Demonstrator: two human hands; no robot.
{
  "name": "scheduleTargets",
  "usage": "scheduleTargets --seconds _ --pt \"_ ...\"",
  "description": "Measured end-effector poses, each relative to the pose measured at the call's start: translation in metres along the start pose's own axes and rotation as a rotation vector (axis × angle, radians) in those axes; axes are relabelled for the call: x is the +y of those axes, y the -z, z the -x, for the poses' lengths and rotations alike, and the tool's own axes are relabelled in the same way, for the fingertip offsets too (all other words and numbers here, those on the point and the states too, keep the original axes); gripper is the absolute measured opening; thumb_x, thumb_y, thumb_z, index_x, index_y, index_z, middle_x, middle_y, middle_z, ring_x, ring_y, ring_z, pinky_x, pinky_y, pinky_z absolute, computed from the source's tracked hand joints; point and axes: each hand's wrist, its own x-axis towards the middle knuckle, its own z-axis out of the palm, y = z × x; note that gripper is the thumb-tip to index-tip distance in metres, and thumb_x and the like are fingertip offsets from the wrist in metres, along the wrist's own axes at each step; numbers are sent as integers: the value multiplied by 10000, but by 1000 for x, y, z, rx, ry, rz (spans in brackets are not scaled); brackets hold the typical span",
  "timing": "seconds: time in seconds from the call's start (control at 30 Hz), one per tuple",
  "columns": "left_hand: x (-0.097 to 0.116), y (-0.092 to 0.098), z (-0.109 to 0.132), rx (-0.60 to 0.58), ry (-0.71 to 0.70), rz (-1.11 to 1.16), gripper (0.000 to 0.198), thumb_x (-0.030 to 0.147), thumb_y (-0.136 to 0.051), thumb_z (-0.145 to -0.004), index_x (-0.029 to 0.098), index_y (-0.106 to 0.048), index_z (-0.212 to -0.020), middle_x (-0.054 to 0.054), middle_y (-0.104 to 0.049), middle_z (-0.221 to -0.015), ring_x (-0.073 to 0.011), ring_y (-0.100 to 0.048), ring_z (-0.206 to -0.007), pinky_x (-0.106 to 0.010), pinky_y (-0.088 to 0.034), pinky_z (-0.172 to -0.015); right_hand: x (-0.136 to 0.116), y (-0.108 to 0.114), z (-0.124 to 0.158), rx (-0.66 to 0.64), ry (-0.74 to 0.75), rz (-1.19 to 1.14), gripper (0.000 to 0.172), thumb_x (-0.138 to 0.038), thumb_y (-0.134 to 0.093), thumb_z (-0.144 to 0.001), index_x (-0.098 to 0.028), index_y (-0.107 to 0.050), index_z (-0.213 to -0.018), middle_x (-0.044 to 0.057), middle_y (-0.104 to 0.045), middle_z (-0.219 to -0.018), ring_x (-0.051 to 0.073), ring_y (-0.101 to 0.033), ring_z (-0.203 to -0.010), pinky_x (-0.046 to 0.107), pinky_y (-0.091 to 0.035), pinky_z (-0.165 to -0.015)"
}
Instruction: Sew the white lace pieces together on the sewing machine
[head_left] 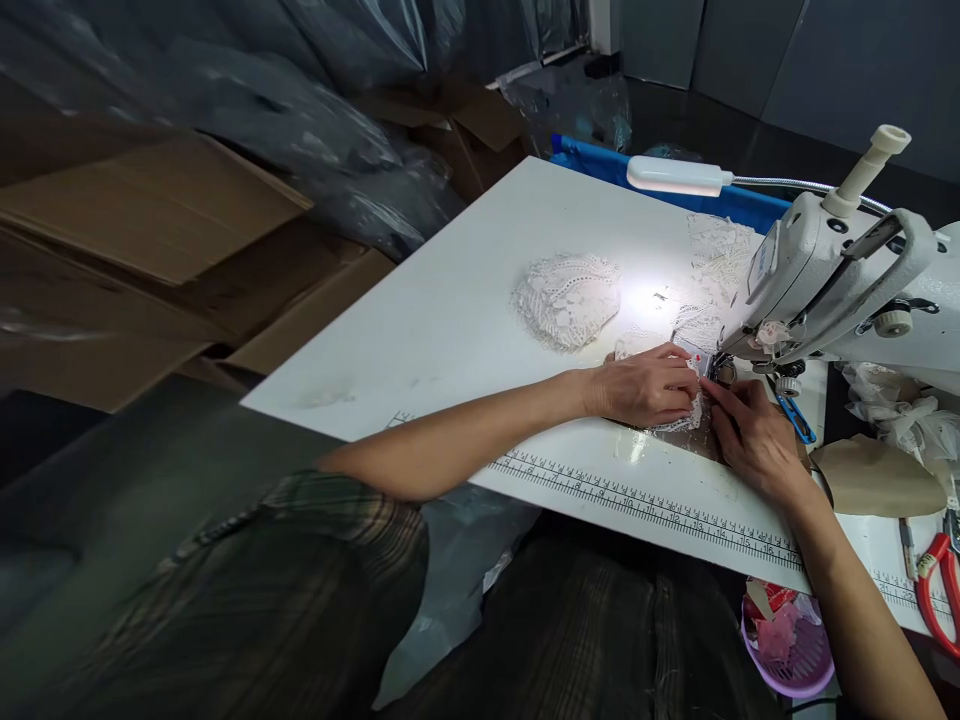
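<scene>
A white sewing machine [795, 270] stands at the right of the white table. Under its needle area lies a piece of white lace [681, 418]. My left hand [651, 385] is closed over the lace, fingers curled and pressing it close to the presser foot. Just right of the foot, my right hand [754, 435] reaches in with its index finger stretched toward the lace edge; its other fingers are bent and partly hidden. A heap of white lace pieces [570, 300] rests on the table to the left, and more lace [712, 260] lies behind the needle.
A lamp [679, 176] lights the table. Blue snips [796, 418], a brown oval piece [877, 478] and red-handled pliers [934, 590] are at right. A purple basket [799, 660] with scraps stands below. Cardboard boxes [150, 200] and plastic sheeting [322, 140] fill the left.
</scene>
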Motion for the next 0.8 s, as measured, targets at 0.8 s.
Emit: scheduleTargets --seconds 0.8 --pt "-2 -11 7 124 25 42 220 192 -534 -1030 150 -743 -976 -83 -761 -996 -143 -713 -969 -405 -538 -1086 8 5 10 38 171 -213 415 -208 -446 -956 -297 -732 -1243 91 -675 -1142 205 -674 -943 372 -601 -818"
